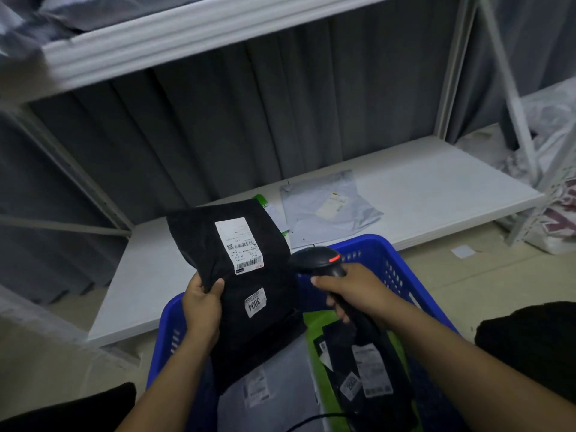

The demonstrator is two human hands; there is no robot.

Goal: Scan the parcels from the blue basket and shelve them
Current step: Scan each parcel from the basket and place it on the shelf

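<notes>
The left hand (201, 304) grips a black parcel (249, 275) above the blue basket (383, 254). At the parcel's 3 o'clock, the right hand (352, 291) holds a scanner (318, 260). Inside the basket lie a grey parcel (265, 388), a green parcel (314, 332) and a second black parcel (389, 410). At 12 o'clock, a pale parcel (327, 210) lies on the shelf (452, 182).

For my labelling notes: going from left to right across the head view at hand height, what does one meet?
Left hand, black parcel, right hand gripping the scanner, white paper scrap on the floor.

A small sticker (255, 302) on the black parcel (199, 241) reads "3004" (shipping label (239, 245) blurred).
</notes>
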